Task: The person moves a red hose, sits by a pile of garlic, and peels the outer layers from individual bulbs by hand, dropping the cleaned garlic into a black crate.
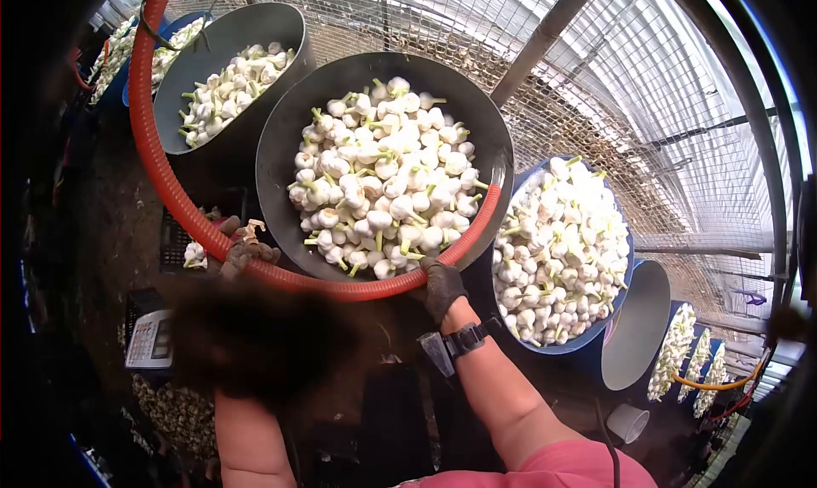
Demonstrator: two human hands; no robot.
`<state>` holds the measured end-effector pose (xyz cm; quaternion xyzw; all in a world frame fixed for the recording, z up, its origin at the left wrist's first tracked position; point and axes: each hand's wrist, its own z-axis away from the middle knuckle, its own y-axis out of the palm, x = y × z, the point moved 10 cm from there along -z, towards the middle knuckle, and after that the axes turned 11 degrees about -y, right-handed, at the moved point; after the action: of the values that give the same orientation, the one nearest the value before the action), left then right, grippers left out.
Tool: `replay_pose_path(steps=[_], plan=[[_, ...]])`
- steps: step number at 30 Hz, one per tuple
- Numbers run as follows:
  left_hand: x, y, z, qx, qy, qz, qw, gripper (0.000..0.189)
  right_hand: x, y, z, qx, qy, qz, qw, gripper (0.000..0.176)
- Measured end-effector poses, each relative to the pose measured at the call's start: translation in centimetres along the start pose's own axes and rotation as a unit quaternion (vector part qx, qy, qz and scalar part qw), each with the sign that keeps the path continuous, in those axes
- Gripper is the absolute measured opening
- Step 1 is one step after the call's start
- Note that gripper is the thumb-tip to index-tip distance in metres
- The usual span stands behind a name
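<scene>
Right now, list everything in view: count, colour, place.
Hose: one, red, into middle drum
Garlic bulbs: uncountable, white, mostly in drums
Middle drum: one, dark grey, centre
Grey drum: one, grey, upper left
Blue drums: several, blue, right, far left
Keypad device: one, pale, left
Crate: one, dark, left
Cup: one, white, lower right
Mesh: one, greyish, background
Watch: one, dark, right wrist
Sleeve: one, pink, bottom
Left hand: one, brownish glove, at hose
Right hand: one, black glove, on hose

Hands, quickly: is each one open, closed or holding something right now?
Left hand: at the red hose, partly hidden; whether it's closed can't be told.
Right hand: closed, holding the hose.
</scene>
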<state>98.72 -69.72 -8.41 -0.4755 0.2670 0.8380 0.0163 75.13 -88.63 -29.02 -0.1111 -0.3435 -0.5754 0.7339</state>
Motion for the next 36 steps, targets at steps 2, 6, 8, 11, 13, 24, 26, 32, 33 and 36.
replay_pose_path(steps=[2,6,8,11,13,24,26,32,33,36], plan=[[0.0,0.4,-0.2,0.003,0.0,-0.033,0.999,0.049,-1.5,1.0,-1.5,0.01,0.035,-0.015,0.999,0.023],[2.0,-0.5,-2.6,0.047,0.013,-0.066,0.997,0.046,-5.3,0.6,-5.1,-0.013,0.104,-0.07,0.992,0.027],[3.2,-0.2,-3.1,-0.011,-0.001,-0.051,0.999,0.043,-6.7,0.2,-6.9,0.009,0.135,-0.126,0.983,0.029],[5.3,-0.8,-4.2,0.004,-0.013,-0.048,0.999,0.039,-6.2,0.3,-5.9,-0.019,0.123,-0.134,0.983,0.03],[6.1,-0.5,-4.4,-0.004,-0.03,-0.051,0.998,0.038,-3.3,0.6,-3.2,-0.068,0.078,-0.089,0.991,0.026],[6.8,-0.7,-3.8,-0.012,-0.032,-0.122,0.992,0.042,-1.3,-2.2,5.8,0.147,-0.024,0.174,0.973,0.039],[7.1,-1.7,-2.8,-0.012,-0.012,-0.119,0.993,0.044,-1.9,-4.9,7.6,0.15,0.008,0.228,0.962,0.039],[12.4,-10.6,7.0,-0.065,-0.066,-0.167,0.982,0.044,-5.5,-15.3,9.8,0.157,0.066,0.291,0.942,0.037],[13.8,-12.1,9.8,-0.074,-0.071,-0.21,0.972,0.041,-4.8,-16.6,10.2,0.173,0.051,0.353,0.918,0.038],[21.3,-21.0,22.1,-0.136,-0.137,-0.354,0.915,0.033,-4.7,-21.2,10.0,0.23,0.025,0.561,0.795,0.042]])
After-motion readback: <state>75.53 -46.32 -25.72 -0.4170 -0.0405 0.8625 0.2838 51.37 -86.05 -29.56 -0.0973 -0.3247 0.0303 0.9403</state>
